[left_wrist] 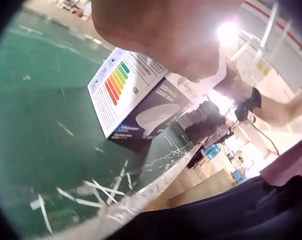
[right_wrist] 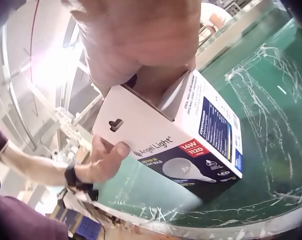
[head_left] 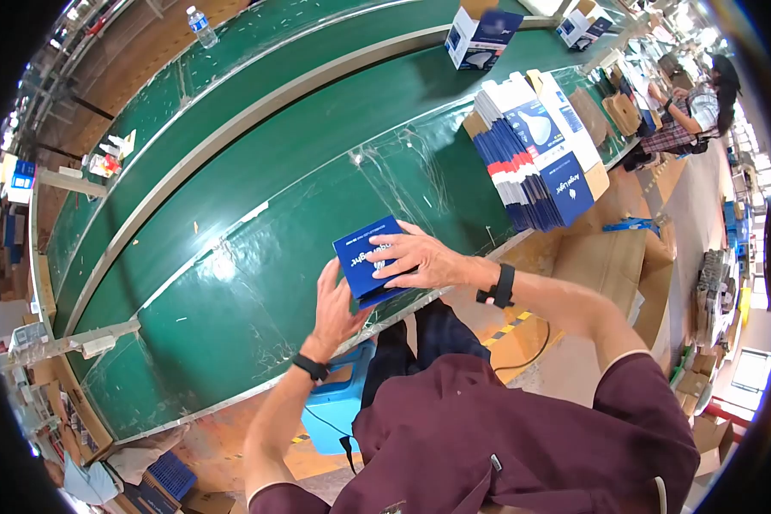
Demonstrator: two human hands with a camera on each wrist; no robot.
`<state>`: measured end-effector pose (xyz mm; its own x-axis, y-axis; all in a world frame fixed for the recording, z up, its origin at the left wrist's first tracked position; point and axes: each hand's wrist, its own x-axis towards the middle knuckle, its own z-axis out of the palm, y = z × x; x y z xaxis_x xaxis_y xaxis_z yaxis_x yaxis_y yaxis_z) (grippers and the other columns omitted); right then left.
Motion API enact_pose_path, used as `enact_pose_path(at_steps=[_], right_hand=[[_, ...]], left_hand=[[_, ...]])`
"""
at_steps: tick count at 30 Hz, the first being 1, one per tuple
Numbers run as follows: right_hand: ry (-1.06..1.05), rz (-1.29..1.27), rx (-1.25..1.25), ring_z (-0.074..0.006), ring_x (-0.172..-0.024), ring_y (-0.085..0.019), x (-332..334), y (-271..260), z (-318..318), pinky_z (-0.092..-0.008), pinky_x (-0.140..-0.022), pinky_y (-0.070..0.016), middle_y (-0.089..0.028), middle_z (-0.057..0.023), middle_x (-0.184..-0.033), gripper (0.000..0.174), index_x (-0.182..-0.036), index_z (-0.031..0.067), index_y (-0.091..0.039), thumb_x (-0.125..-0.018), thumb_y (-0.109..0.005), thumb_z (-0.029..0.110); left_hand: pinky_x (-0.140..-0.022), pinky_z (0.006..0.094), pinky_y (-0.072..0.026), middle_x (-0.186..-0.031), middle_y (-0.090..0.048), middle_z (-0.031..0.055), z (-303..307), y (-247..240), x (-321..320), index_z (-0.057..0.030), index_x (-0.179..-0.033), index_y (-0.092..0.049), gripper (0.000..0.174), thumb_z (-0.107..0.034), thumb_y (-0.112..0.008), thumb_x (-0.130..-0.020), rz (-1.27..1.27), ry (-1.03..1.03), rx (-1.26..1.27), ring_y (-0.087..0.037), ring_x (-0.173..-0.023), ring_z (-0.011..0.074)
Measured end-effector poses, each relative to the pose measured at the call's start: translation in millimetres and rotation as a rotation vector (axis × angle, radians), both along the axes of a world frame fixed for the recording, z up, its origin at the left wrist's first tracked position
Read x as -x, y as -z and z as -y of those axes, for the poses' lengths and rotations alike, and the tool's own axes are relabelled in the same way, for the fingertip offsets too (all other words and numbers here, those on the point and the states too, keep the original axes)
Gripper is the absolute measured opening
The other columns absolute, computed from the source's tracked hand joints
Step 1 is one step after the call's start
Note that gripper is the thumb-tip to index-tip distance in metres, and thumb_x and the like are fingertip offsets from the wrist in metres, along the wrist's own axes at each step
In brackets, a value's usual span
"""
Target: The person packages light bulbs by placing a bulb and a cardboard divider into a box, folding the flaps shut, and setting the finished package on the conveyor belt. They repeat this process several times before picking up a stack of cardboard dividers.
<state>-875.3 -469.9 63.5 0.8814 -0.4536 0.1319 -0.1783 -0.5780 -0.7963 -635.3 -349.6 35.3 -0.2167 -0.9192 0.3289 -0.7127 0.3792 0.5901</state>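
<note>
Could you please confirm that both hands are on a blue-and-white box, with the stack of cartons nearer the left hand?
Not quite: the head view shows the stack of cartons nearer the right hand than the left hand; both hands are indeed on a blue-and-white box.

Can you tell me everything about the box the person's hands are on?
The box looks like shiny printed cardboard in dark blue and white. It says "Angel Light" and "14W", and shows a light bulb picture. Another side has colored bars. A white panel has a little cutout, and the top seems partly open. It sits tilted in view, on or just above the green tabletop; I can't tell which. The right hand spreads over it, and the left hand touches its side.
</note>
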Motion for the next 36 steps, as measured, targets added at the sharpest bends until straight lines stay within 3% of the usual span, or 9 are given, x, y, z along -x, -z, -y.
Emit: enact_pose_path(at_steps=[5,11,15,20,23,26,29,34,36], right_hand=[[0.016,0.041,-0.194,-0.0273,-0.15,-0.045,-5,7,4,-0.0674,-0.126,-0.0055,-0.072,-0.0002,-0.136,0.022,-0.112,0.0173,-0.082,-0.097,-0.073,0.031],[-0.187,-0.022,-0.015,-0.0358,-0.155,-0.033,-3,13,10,-0.0681,-0.124,-0.0086,-0.066,-0.0047,-0.144,0.044,-0.124,0.0109,-0.076,-0.103,-0.062,0.047],[-0.21,-0.01,0.215,-0.0441,-0.157,-0.022,43,-2,2,-0.0681,-0.123,-0.0155,-0.046,-0.0184,-0.16,0.07,-0.134,0.0088,-0.069,-0.09,-0.068,0.064],[-0.001,0.147,0.293,-0.0434,-0.155,-0.028,26,54,-20,-0.0687,-0.121,-0.0225,-0.047,-0.0137,-0.16,0.051,-0.124,0.0179,-0.074,-0.085,-0.082,0.049],[0.222,0.208,0.044,-0.0382,-0.151,-0.034,13,41,-36,-0.0611,-0.12,-0.0287,-0.055,-0.0113,-0.151,0.031,-0.108,0.0111,-0.078,-0.088,-0.082,0.034],[0.656,0.385,-0.195,-0.0312,-0.141,-0.043,-28,47,-51,-0.0466,-0.118,-0.0354,-0.061,-0.0089,-0.139,0.025,-0.112,0.0092,-0.075,-0.09,-0.08,0.018],[0.834,0.38,-0.174,-0.0312,-0.138,-0.044,-53,54,-59,-0.0482,-0.116,-0.0371,-0.062,-0.0095,-0.135,0.027,-0.11,0.0085,-0.073,-0.086,-0.08,0.018],[0.931,0.209,-0.163,-0.035,-0.15,-0.035,-56,57,-63,-0.0482,-0.122,-0.0318,-0.036,-0.015,-0.165,0.076,-0.161,0.0138,-0.038,-0.094,-0.074,0.016],[0.876,0.327,-0.342,-0.0346,-0.154,-0.029,-55,61,-66,-0.0468,-0.125,-0.0291,-0.033,-0.016,-0.167,0.078,-0.165,0.0139,-0.031,-0.097,-0.07,0.014]], left_hand=[[-0.115,0.0516,-0.0417,-0.15,-0.053,0.0242,-35,17,20,-0.0081,-0.142,-0.061,0.064,-0.014,-0.086,-0.083,-0.164,-0.318,0.017,-0.047,-0.143,0.0451],[-0.116,0.0508,-0.0421,-0.161,-0.042,0.0293,-26,16,-1,-0.0162,-0.129,-0.075,0.04,-0.015,-0.079,-0.089,-0.068,-0.097,-0.049,-0.046,-0.145,0.0485],[-0.118,0.0529,-0.0385,-0.163,-0.033,0.0347,-22,35,-8,-0.0151,-0.128,-0.075,0.035,-0.027,-0.076,-0.095,-0.16,-0.061,-0.078,-0.04,-0.148,0.0533],[-0.12,0.0532,-0.0354,-0.169,-0.02,0.0335,-22,20,13,-0.0109,-0.124,-0.076,0.033,-0.017,-0.075,-0.092,-0.545,-0.059,-0.241,-0.028,-0.155,0.0493],[-0.106,0.0393,-0.0499,-0.146,-0.058,0.0224,-25,16,34,0.005,-0.146,-0.056,0.055,-0.012,-0.071,-0.096,-1.053,-0.327,-0.499,-0.061,-0.127,0.0272],[-0.098,0.0341,-0.0532,-0.129,-0.066,0.0155,-21,33,38,0.0105,-0.153,-0.043,0.062,-0.011,-0.067,-0.1,-0.923,-0.507,-0.472,-0.065,-0.11,0.0204],[-0.097,0.0351,-0.0536,-0.127,-0.066,0.0157,-13,11,46,0.0096,-0.152,-0.045,0.057,-0.008,-0.065,-0.101,-0.892,-0.543,-0.481,-0.065,-0.11,0.0204],[-0.112,0.0467,-0.043,-0.151,-0.047,0.0308,-4,8,50,0.0071,-0.156,-0.034,0.06,-0.03,-0.049,-0.111,-0.882,-0.598,-0.378,-0.052,-0.136,0.0369],[-0.109,0.0481,-0.0439,-0.15,-0.047,0.0338,5,29,44,0.0074,-0.156,-0.034,0.062,-0.035,-0.045,-0.112,-0.591,-0.565,-0.376,-0.054,-0.133,0.0419]])
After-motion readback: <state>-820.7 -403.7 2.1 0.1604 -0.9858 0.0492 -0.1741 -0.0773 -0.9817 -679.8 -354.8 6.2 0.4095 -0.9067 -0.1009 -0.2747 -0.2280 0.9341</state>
